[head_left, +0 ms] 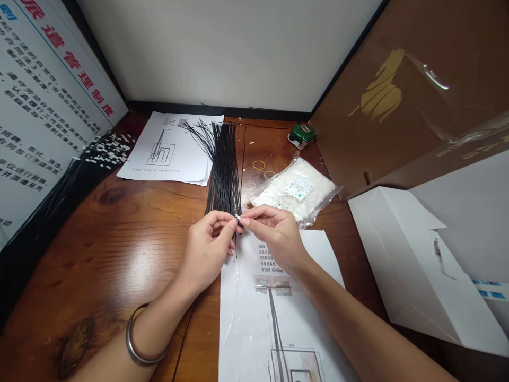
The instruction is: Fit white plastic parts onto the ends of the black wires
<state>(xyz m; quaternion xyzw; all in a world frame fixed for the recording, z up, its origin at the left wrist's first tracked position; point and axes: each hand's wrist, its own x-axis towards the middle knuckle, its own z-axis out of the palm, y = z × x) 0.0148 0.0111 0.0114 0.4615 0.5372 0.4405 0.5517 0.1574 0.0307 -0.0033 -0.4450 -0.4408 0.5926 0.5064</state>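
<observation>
Forearms (353, 323) converge forward, left hand (207, 246) and right hand (280, 233) meeting, fingers (230, 225) pinched closed on a small white piece (238, 218).

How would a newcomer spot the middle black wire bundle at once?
On the wooden table, find where the left hand and right hand meet. Just beyond them, left of the clear bag, a bundle of black wires runs toward the back panel. Unlike the left-edge wires with their cluster of white pieces, it lies centrally, some strands splaying left at its far end.
</observation>
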